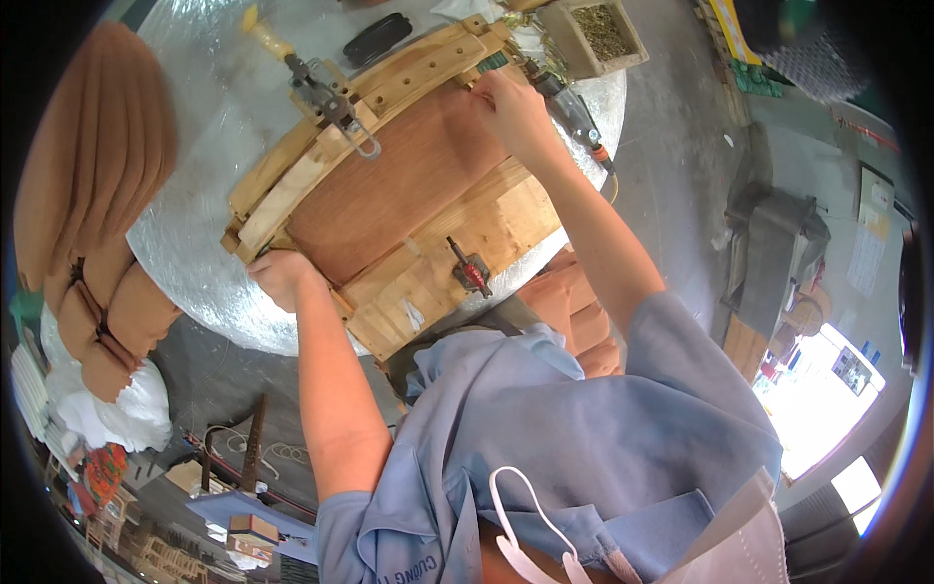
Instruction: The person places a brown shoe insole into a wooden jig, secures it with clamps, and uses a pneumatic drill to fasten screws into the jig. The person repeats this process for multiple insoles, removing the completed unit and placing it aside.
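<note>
A reddish-brown wooden panel (389, 180) lies in a pale wooden jig (428, 73) with a curved far rail. At the panel's near-left end, my left hand (282, 276) is closed, its fingertips partly hidden by the jig's corner. My right hand (513, 109) pinches at the panel's far-right corner, next to the rail's end. A metal toggle clamp (326, 97) with a yellowish handle stands on the far rail, its handle pointing away from the panel. Another clamp (470, 270) with a red part sits on the jig's near board.
The jig rests on a round, plastic-wrapped table (209, 277). A black oblong object (377, 37), an air tool (574, 117) with an orange fitting and a bin of small pieces (598, 34) surround it. Stacked brown panels (92, 146) stand at left; more brown pieces (574, 316) lie near my body.
</note>
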Action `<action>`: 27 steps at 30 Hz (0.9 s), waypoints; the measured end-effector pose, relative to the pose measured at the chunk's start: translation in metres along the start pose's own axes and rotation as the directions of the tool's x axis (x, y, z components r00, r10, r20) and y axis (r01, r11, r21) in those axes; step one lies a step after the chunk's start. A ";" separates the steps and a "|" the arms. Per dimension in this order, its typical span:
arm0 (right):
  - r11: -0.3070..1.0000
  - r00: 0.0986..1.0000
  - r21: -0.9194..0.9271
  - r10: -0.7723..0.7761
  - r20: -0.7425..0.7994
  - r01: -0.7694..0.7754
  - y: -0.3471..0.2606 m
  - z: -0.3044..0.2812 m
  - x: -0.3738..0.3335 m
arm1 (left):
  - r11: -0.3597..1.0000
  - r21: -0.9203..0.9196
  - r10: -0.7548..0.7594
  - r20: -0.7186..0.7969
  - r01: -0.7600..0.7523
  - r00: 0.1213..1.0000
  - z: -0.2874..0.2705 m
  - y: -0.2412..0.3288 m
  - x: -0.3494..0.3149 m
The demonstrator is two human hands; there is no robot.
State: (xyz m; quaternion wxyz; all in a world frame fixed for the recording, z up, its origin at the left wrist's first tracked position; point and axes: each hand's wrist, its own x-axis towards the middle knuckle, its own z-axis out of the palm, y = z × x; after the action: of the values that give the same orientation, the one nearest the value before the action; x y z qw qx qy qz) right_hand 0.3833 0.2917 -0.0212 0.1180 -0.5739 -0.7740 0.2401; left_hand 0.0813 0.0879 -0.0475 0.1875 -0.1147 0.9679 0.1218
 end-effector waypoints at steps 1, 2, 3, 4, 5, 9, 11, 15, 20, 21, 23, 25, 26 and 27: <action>0.998 1.000 0.065 -0.026 0.014 0.025 -0.005 0.002 -0.013 | 0.999 0.028 0.039 -0.017 -0.039 0.999 0.004 -0.004 0.003; 0.988 0.998 0.141 -0.060 0.035 0.055 -0.014 0.007 -0.023 | 0.996 0.058 0.071 -0.045 -0.068 0.996 0.009 -0.009 0.008; 0.947 0.986 0.316 0.013 0.166 -0.065 -0.025 0.012 -0.033 | 0.992 0.089 0.101 -0.072 -0.094 0.992 0.014 -0.013 0.014; 0.864 0.950 0.458 0.068 0.305 -0.209 -0.037 0.017 -0.043 | 0.997 -0.022 0.065 -0.095 -0.067 0.993 0.014 -0.010 0.012; 0.748 0.889 0.560 0.087 0.450 -0.357 -0.050 0.022 -0.051 | 0.998 -0.001 0.069 -0.089 -0.070 0.994 0.015 -0.011 0.016; 0.654 0.856 0.639 0.026 0.517 -0.406 -0.101 0.049 -0.077 | 0.992 -0.047 0.109 -0.133 -0.116 0.985 0.026 -0.026 0.030; 0.658 0.843 0.623 0.033 0.537 -0.423 -0.124 0.062 -0.085 | 0.996 -0.055 0.068 -0.083 -0.073 0.994 0.008 -0.011 0.013; 0.760 0.808 0.563 -0.085 0.583 -0.326 -0.165 0.079 -0.088 | 0.995 -0.063 0.069 -0.091 -0.075 0.993 0.005 -0.012 0.013; 0.915 0.726 0.329 -0.391 0.566 0.236 -0.186 0.109 -0.080 | 0.994 -0.076 0.073 -0.055 -0.077 0.996 0.001 -0.013 0.011; 0.902 0.704 0.311 -0.430 0.565 0.301 -0.191 0.113 -0.078 | 0.994 -0.079 0.077 -0.061 -0.082 0.995 0.002 -0.014 0.012; 0.911 0.744 0.277 -0.411 0.527 0.307 -0.198 0.119 -0.075 | 0.993 -0.095 0.068 -0.036 -0.072 0.997 0.002 -0.014 0.013; 0.924 0.768 0.248 -0.381 0.515 0.292 -0.202 0.121 -0.073 | 0.993 -0.100 0.061 -0.032 -0.064 0.998 0.000 -0.012 0.011; 0.929 0.788 0.261 -0.362 0.498 0.261 -0.202 0.123 -0.075 | 0.993 -0.103 0.059 -0.029 -0.062 0.998 -0.001 -0.012 0.011; 0.934 0.809 0.275 -0.339 0.480 0.229 -0.200 0.126 -0.079 | 0.992 -0.107 0.067 -0.023 -0.069 0.997 0.001 -0.015 0.013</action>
State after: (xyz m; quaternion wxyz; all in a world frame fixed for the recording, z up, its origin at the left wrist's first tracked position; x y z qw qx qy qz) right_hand 0.1837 0.1423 -0.0199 -0.0025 -0.3496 -0.8253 0.4434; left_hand 0.0741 0.0717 -0.0566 0.1673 -0.0927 0.9651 0.1791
